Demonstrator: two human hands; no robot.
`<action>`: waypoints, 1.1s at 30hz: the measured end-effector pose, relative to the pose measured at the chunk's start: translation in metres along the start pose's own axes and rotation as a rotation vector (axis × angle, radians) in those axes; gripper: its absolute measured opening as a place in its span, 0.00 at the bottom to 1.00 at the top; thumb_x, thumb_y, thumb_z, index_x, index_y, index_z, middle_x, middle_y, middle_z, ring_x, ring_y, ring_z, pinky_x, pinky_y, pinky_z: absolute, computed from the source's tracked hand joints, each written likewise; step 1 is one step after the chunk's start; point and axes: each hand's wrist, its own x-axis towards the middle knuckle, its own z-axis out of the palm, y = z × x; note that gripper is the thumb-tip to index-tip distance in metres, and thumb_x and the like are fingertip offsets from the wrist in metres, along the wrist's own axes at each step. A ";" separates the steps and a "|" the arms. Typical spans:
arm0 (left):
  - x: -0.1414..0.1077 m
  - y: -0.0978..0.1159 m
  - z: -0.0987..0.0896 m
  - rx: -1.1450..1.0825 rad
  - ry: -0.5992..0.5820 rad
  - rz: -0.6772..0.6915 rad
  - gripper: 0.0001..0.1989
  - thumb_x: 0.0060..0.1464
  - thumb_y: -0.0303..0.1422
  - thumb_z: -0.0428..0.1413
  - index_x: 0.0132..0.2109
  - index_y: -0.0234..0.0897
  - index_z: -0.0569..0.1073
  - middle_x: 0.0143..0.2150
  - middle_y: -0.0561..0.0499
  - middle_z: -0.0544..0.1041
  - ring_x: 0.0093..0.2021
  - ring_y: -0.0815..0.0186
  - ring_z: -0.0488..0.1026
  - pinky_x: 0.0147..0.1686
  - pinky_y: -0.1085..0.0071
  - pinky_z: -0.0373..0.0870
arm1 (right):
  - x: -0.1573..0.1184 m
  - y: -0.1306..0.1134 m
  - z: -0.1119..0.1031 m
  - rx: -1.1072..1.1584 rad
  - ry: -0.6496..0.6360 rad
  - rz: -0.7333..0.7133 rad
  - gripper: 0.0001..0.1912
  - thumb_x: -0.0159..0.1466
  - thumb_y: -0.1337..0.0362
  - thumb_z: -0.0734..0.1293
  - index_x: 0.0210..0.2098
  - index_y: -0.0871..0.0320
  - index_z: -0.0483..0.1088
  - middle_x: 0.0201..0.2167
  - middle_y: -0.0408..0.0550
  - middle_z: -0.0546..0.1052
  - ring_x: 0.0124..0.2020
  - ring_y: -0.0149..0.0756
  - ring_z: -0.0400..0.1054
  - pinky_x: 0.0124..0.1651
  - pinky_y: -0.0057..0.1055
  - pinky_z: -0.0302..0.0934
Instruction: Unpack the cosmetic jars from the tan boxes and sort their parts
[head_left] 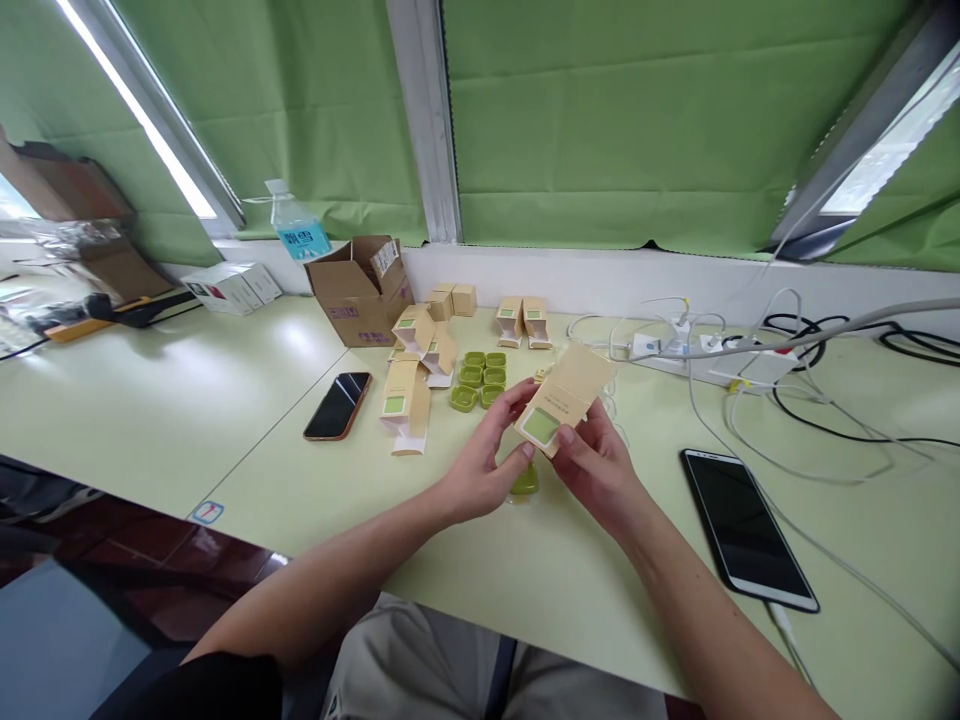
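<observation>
Between my two hands is a small tan cardboard box [566,395] with a green patch on its front and its flap raised. My left hand [484,465] grips its left side, thumb toward the lower edge. On the right side my right hand [600,460] holds it, thumb on the front. Beneath the hands lies a green case [526,481], partly hidden. Several small green cases [471,376] stand in rows just beyond my left hand. More tan boxes [406,398], some with open flaps, are grouped to the left, and a pair of tan boxes [523,322] stands further back.
An open brown carton [360,295] and a water bottle [296,222] are at the back left. One phone [338,406] lies left; another phone [750,530], plugged in, lies right. Power strips [712,355] and tangled cables [817,330] spread over the right side.
</observation>
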 end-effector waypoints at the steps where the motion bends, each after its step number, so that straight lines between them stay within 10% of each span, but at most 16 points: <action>1: 0.000 0.001 0.001 -0.034 -0.002 -0.015 0.31 0.71 0.39 0.58 0.76 0.48 0.60 0.77 0.40 0.62 0.77 0.46 0.60 0.75 0.46 0.60 | 0.000 0.000 0.000 -0.006 -0.009 -0.010 0.30 0.66 0.49 0.79 0.62 0.39 0.68 0.63 0.47 0.79 0.67 0.47 0.73 0.68 0.51 0.71; 11: 0.005 0.016 0.004 -0.290 0.056 -0.207 0.30 0.57 0.31 0.64 0.63 0.48 0.62 0.63 0.46 0.70 0.56 0.58 0.72 0.41 0.69 0.70 | 0.001 0.004 0.004 -0.137 0.039 -0.077 0.37 0.60 0.46 0.82 0.62 0.41 0.66 0.57 0.49 0.81 0.59 0.48 0.77 0.64 0.49 0.73; 22: 0.008 0.017 0.004 -0.469 0.141 -0.313 0.42 0.41 0.23 0.60 0.64 0.51 0.61 0.68 0.49 0.71 0.58 0.57 0.75 0.45 0.66 0.71 | -0.002 0.012 0.015 -0.229 0.089 -0.204 0.36 0.60 0.50 0.83 0.63 0.43 0.68 0.61 0.50 0.77 0.62 0.45 0.73 0.66 0.44 0.71; 33: 0.011 0.024 0.003 -0.590 0.151 -0.427 0.36 0.50 0.29 0.70 0.62 0.50 0.65 0.51 0.52 0.79 0.47 0.65 0.77 0.47 0.68 0.72 | 0.000 0.009 0.014 -0.295 0.204 -0.249 0.28 0.62 0.47 0.81 0.54 0.46 0.70 0.56 0.51 0.80 0.59 0.47 0.74 0.64 0.45 0.71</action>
